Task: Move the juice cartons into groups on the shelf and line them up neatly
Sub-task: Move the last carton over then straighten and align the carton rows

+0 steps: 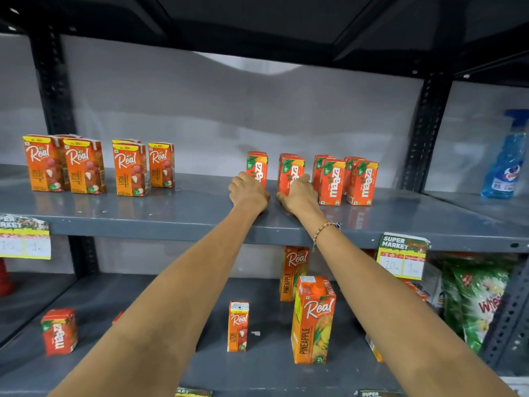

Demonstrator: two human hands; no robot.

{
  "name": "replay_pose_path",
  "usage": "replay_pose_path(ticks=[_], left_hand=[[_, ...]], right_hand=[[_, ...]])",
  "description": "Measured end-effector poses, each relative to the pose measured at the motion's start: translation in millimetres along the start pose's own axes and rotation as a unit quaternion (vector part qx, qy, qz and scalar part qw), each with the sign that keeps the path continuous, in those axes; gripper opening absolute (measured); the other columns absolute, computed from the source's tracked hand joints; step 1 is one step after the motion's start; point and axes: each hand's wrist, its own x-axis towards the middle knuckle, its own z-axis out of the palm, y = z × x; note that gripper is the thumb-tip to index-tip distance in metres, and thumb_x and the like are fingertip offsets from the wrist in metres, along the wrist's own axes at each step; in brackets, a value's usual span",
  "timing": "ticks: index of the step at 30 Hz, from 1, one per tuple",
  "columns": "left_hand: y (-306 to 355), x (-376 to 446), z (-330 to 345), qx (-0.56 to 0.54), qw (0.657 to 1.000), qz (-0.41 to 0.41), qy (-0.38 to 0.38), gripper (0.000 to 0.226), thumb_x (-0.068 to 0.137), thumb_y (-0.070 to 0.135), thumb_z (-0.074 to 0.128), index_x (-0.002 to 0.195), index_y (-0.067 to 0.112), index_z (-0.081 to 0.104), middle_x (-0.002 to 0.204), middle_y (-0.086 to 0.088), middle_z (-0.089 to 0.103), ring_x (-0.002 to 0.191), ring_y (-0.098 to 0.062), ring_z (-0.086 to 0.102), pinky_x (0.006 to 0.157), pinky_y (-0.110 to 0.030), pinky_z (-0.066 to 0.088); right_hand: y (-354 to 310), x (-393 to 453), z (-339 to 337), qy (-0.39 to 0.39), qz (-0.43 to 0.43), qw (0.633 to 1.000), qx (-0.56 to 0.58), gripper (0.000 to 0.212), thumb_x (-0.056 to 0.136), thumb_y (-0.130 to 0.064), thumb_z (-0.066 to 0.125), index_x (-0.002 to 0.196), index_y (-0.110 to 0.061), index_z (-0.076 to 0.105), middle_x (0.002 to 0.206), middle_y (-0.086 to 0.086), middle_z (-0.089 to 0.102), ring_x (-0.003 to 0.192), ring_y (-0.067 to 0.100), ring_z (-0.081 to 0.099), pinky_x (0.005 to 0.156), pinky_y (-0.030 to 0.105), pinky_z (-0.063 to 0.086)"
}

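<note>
On the grey upper shelf small orange Maaza cartons stand in pairs, front to back, at the right. My left hand is closed around the leftmost Maaza carton. My right hand grips the second Maaza carton. Two more Maaza pairs stand just right of it. Several orange Real litchi cartons stand grouped at the shelf's left.
The lower shelf holds two tall Real pineapple cartons, a small Real litchi carton and a lone Maaza carton. Green detergent bags sit at lower right. A blue spray bottle stands on the neighbouring shelf. Price tags hang from the shelf edge.
</note>
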Motion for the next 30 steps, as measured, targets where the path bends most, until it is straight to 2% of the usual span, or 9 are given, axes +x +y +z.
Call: replay_pose_path(ticks=[5,8,11,14,16,18,22,25,30], left_hand=[[1.0,-4.0,-5.6,0.007,1.000,-0.001,-0.019,0.071,0.087,0.031,0.065,0.138,0.001,0.025,0.141,-0.017,0.036,0.131,-0.031,0.036,0.106,-0.038,0.034],[-8.3,-12.9,-21.9,0.003,0.999,0.000,-0.036,0.073,0.088,0.031,0.064,0.139,-0.002,0.023,0.143,-0.018,0.034,0.133,-0.032,0.033,0.107,-0.037,0.032],[-41.5,-27.9,-60.5,0.027,0.995,0.082,-0.059,0.054,0.094,0.028,0.056,0.132,-0.006,0.037,0.134,-0.024,0.046,0.124,-0.037,0.045,0.098,-0.039,0.039],[-101.6,-31.0,-119.0,0.004,0.991,0.129,0.042,0.032,0.093,0.025,0.055,0.115,0.002,0.060,0.118,-0.019,0.065,0.109,-0.035,0.060,0.091,-0.035,0.045],[-145.8,-26.1,-162.2,-0.017,0.982,0.111,0.155,0.030,0.092,0.023,0.058,0.115,0.003,0.060,0.116,-0.018,0.064,0.108,-0.034,0.059,0.092,-0.038,0.044],[-182.2,-15.2,-196.8,0.000,0.973,0.069,0.220,0.043,0.090,0.021,0.060,0.125,-0.003,0.050,0.125,-0.025,0.053,0.116,-0.040,0.049,0.099,-0.044,0.037],[-219.3,7.9,-226.6,0.055,0.983,0.004,0.178,0.061,0.091,0.023,0.058,0.132,-0.014,0.033,0.135,-0.033,0.039,0.127,-0.044,0.035,0.107,-0.044,0.024],[-230.0,19.9,-226.6,0.051,0.991,0.014,0.119,0.074,0.089,0.024,0.062,0.138,-0.014,0.022,0.140,-0.031,0.033,0.130,-0.043,0.032,0.108,-0.045,0.027],[-233.6,37.1,-223.3,0.067,0.996,0.013,0.057,0.085,0.090,0.028,0.062,0.143,-0.013,0.011,0.148,-0.031,0.025,0.137,-0.043,0.027,0.111,-0.046,0.028]], right_hand=[[-1.0,-6.1,-6.0,-0.020,0.005,1.000,0.002,0.064,0.085,-0.031,0.065,0.131,-0.001,0.030,0.129,0.018,0.053,0.116,0.034,0.055,0.089,0.037,0.046],[3.2,-24.0,-14.4,-0.011,-0.002,0.999,-0.034,0.053,0.088,-0.033,0.060,0.126,-0.001,0.041,0.124,0.017,0.056,0.112,0.033,0.057,0.086,0.035,0.046],[-5.3,-56.2,-9.7,0.046,-0.044,0.995,-0.082,0.034,0.092,-0.030,0.054,0.112,-0.004,0.056,0.113,0.016,0.064,0.103,0.033,0.061,0.078,0.034,0.046],[-44.3,-85.5,13.4,0.067,-0.124,0.989,-0.037,0.025,0.092,-0.026,0.053,0.101,-0.007,0.065,0.104,0.012,0.070,0.098,0.030,0.063,0.076,0.031,0.045],[-82.4,-94.5,34.7,0.047,-0.147,0.988,0.006,0.021,0.091,-0.023,0.052,0.097,-0.008,0.067,0.100,0.011,0.071,0.097,0.029,0.063,0.081,0.034,0.048],[-119.6,-97.8,57.9,0.025,-0.155,0.987,0.023,0.022,0.091,-0.022,0.052,0.100,-0.007,0.065,0.100,0.011,0.072,0.101,0.031,0.062,0.084,0.035,0.048],[-179.6,-100.0,99.4,0.006,-0.136,0.987,0.089,0.043,0.089,-0.022,0.057,0.122,-0.001,0.042,0.106,0.014,0.068,0.108,0.034,0.059,0.074,0.028,0.042],[-211.7,-95.5,121.3,0.004,-0.120,0.985,0.123,0.054,0.085,-0.028,0.064,0.123,-0.002,0.036,0.118,0.014,0.064,0.110,0.033,0.060,0.072,0.026,0.040],[-241.8,-84.1,148.3,-0.046,-0.054,0.987,0.143,0.083,0.072,-0.039,0.076,0.130,-0.003,0.029,0.130,0.013,0.055,0.121,0.032,0.052,0.096,0.042,0.047]])
